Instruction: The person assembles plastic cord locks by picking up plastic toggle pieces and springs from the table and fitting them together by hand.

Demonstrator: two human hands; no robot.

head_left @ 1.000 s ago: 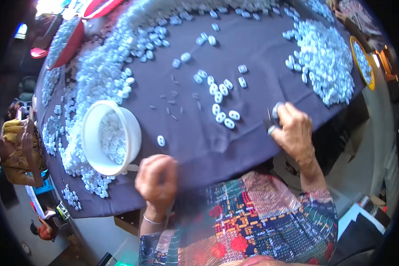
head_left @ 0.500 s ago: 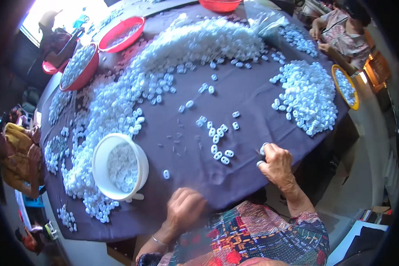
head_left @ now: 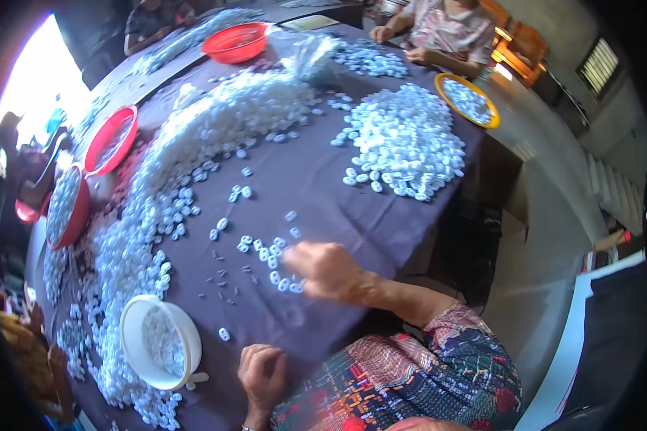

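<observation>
My right hand [head_left: 327, 271] is smeared by motion, curled like a fist over the right side of a small cluster of white oval plastic pieces with two holes [head_left: 272, 260]. Whatever its fingertips hold is hidden. Close to the table's near edge, my left hand [head_left: 262, 373] has its fingers curled in, and I cannot see what is inside them. A single white oval piece [head_left: 224, 334] lies to its upper left. Several tiny dark pins [head_left: 221, 273] are scattered left of the cluster.
A white tub [head_left: 193, 352] of pale pieces stands left of my left hand. Large heaps of white pieces [head_left: 406, 144] cover the dark tablecloth [head_left: 366, 215]. Red baskets [head_left: 131, 147] and a yellow-rimmed one [head_left: 492, 121] stand farther off. Other people sit around the table.
My right hand has moved left, from the table's right edge to the cluster. The view has turned right, shifting the table leftward. My left hand stays near the edge.
</observation>
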